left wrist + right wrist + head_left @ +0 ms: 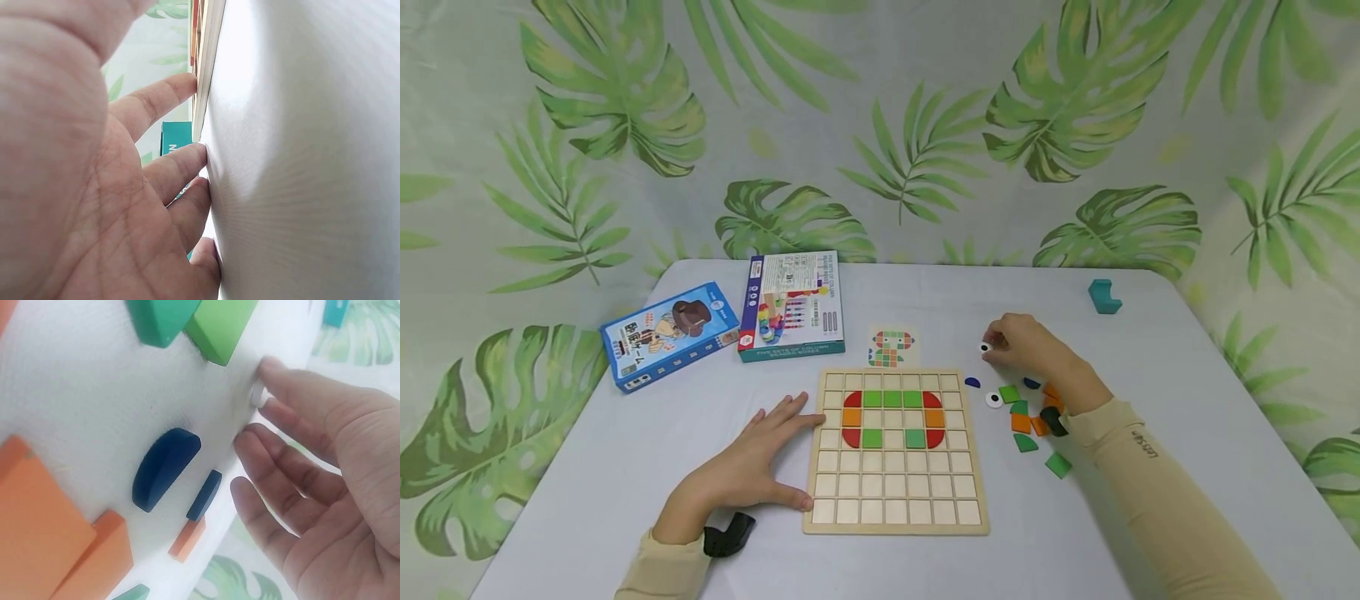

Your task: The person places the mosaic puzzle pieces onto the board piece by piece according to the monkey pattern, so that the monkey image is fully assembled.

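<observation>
Left hand [741, 467] spread, touching grid board [895, 461] (likely steadying it); right hand [1028, 346] pinches eye disc [984, 347]; picture card [892, 346] just beyond board, probably for easy viewing

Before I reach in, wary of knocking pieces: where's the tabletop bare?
Bare: behind the picture card, right of the teal-edged box; and between the right hand and the teal block. Crowded: right of the board, with loose pieces.
</observation>
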Motion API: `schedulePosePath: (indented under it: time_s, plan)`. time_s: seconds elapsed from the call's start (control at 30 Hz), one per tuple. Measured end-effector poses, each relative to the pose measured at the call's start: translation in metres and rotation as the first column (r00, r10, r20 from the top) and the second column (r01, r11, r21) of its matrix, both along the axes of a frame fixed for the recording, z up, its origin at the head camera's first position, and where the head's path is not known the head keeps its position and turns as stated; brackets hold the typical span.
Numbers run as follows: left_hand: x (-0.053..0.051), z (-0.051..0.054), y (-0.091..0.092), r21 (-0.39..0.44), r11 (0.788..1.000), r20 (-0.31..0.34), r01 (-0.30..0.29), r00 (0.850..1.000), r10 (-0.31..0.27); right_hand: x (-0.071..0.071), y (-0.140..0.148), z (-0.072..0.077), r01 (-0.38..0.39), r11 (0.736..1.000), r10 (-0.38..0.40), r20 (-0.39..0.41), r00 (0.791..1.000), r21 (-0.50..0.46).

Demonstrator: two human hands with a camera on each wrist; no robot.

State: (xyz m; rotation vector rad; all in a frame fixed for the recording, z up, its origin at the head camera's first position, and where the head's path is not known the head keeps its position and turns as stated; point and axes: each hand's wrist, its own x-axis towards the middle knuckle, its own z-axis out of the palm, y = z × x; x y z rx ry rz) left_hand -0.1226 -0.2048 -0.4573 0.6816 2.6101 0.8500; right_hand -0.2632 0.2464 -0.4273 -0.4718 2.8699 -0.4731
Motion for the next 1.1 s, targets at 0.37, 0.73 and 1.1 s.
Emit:
schedulePosePath:
  time_s: [0.37,0.73,1.1]
  plan:
    - [0.000,0.003,0.000,0.010,1.000,0.006,0.003,1.000,-0.003,0.005,-0.003,-0.002,-0.035,0.999,0.034,-0.034,0.999,-0.023]
    - [0.000,0.003,0.000,0.004,1.000,0.019,-0.005,1.000,0.005,0.043,-0.056,0.013,-0.132,0.985,0.127,-0.050,0.991,-0.109]
    - [-0.002,0.000,-0.001,0.000,1.000,0.015,-0.001,1.000,0.001,0.075,-0.115,0.012,-0.284,0.956,0.276,-0.116,0.954,-0.068]
